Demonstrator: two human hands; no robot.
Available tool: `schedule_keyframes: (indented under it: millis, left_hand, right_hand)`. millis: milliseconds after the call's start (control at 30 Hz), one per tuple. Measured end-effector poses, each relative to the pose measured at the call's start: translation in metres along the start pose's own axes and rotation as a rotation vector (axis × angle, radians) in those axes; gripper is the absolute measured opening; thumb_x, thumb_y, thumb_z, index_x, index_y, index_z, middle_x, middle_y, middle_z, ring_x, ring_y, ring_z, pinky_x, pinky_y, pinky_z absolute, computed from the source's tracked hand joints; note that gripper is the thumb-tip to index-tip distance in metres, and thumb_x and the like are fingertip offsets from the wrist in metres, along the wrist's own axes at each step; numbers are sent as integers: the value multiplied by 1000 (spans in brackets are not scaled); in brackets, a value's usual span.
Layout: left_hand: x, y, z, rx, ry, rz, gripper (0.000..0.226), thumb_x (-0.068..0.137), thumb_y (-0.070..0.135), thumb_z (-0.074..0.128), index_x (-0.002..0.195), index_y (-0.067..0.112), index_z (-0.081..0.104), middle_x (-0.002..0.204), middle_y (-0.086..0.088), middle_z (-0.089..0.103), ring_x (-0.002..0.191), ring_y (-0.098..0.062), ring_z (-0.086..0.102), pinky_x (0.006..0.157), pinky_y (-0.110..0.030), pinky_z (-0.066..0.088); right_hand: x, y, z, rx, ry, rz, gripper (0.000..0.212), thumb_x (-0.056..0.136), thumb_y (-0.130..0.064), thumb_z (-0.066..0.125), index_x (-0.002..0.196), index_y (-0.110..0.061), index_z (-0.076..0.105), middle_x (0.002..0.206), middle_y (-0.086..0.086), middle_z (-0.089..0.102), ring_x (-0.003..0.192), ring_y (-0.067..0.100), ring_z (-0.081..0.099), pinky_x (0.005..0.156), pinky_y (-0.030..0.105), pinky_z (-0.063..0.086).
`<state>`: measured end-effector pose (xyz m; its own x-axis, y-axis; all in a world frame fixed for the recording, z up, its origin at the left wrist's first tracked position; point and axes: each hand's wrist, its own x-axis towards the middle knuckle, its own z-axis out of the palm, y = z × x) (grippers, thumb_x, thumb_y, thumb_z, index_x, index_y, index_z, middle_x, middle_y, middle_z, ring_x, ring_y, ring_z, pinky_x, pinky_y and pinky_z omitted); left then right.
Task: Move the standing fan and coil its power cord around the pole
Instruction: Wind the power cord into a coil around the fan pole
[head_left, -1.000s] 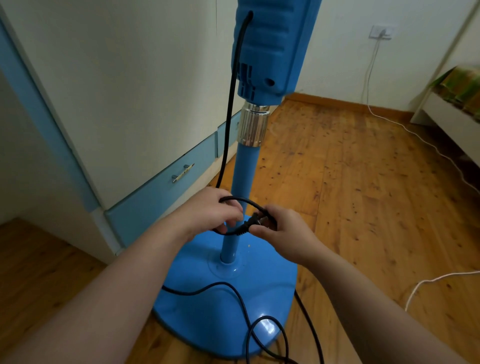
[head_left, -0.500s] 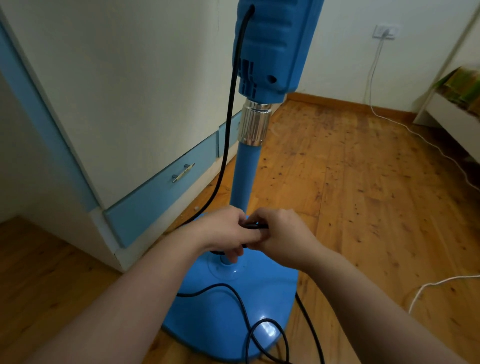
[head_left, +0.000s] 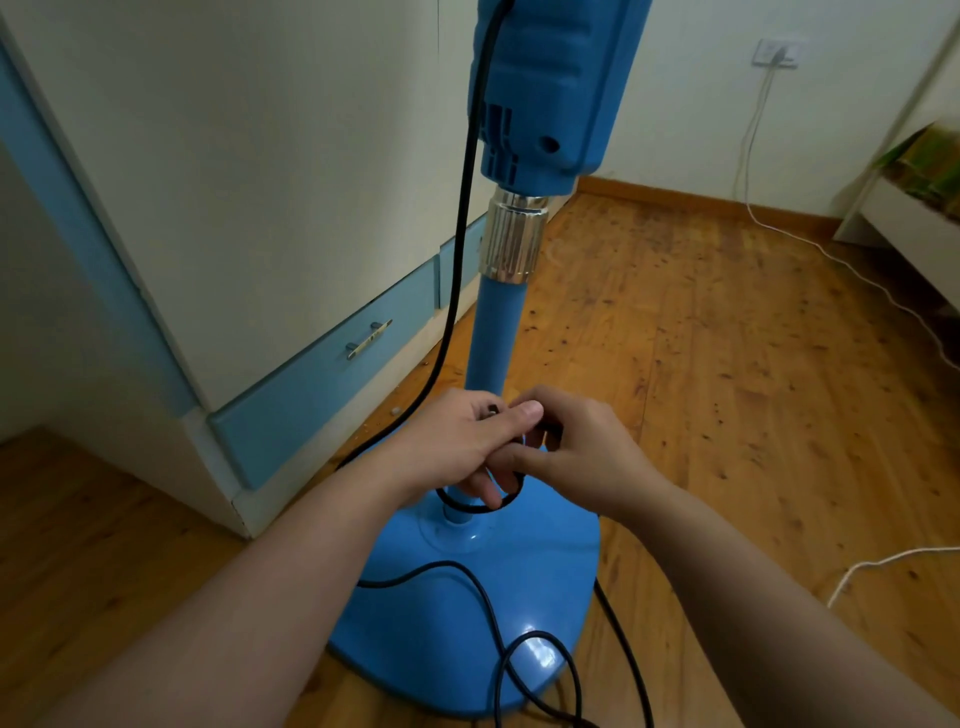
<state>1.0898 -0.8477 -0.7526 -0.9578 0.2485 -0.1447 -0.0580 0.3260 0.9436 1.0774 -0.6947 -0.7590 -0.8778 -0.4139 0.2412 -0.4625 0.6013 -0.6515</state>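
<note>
The fan (head_left: 545, 88) is cut off at the top; our left hand (head_left: 447, 441) and right hand (head_left: 582, 457) hide the end of the cord (head_left: 464, 208).

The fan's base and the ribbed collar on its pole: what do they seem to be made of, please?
The base looks like glossy blue plastic, perhaps painted metal: it mirrors bright highlights. The collar looks chromed, metal or plated plastic: ribbed, silvery, streaky reflections.

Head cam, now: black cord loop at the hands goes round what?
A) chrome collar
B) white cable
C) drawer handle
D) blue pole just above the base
D: the black cord rings the blue pole just above the base, under the left hand and right hand.
</note>
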Motion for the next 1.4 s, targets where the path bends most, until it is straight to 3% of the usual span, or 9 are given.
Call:
schedule_keyframes:
  millis: [233,400,600,700,767,833,933,1200,1400]
  left_hand:
    - [1,-2,2,-332,169,93,53,70,57,57,83,7,63,50,0,59,37,-8,52,38,-14,39]
    - [4,0,7,-695,275,73,31,86,39,56,80,11,65,59,-9,66,39,-11,55,41,-17,48]
    - [5,-3,10,-853,203,43,29,92,31,48,87,6,63,66,-13,71,45,-12,62,49,-21,51]
    - [2,1,-1,-652,25,12,22,92,20,45,90,9,64,78,-12,73,59,-16,66,61,-30,50]
    - [1,10,-11,-257,40,-45,21,88,15,48,86,3,65,77,-9,71,67,-18,66,67,-35,50]
    - [0,19,-13,216,84,-72,33,86,29,52,72,1,60,64,-7,58,62,-20,55,63,-35,45]
    - [-5,26,0,521,58,-54,55,81,64,43,65,13,53,61,-1,50,56,-17,47,57,-35,40]
    - [-8,20,22,265,207,171,48,91,49,39,62,10,42,56,-5,39,54,-21,39,54,-34,35]
    - [-7,15,37,214,200,276,47,93,44,41,62,9,43,55,-5,37,50,-17,36,52,-36,31]
  right_hand:
    - [1,1,-4,79,-37,77,27,75,-43,68,89,-22,60,68,-5,57,57,6,47,54,26,38]
    - [1,1,-9,250,-68,101,30,84,-36,60,88,-7,61,84,24,63,74,37,57,66,47,47]
    - [0,13,-9,106,-51,122,17,91,-23,52,87,-7,58,68,-1,62,59,2,56,55,17,41]
    - [-1,16,-16,-27,-40,64,15,93,-19,47,86,-7,52,66,1,60,61,15,56,58,29,43]
    - [-2,15,-18,-187,-118,1,15,94,-20,43,85,-8,46,67,6,57,64,26,52,59,39,39]
    - [-3,10,-17,-336,-224,-32,13,95,-22,40,89,-12,45,67,5,53,65,28,50,58,39,38]
    - [-3,1,-13,-425,-294,-49,19,96,-21,35,102,-12,51,78,8,58,69,26,52,65,42,46]
    - [-4,-2,-21,-152,-105,-88,13,91,-16,49,87,-11,60,60,-1,53,49,9,41,49,21,33]
    - [-14,21,-31,26,-187,225,37,83,-30,57,50,-15,48,47,0,43,45,14,37,49,30,31]
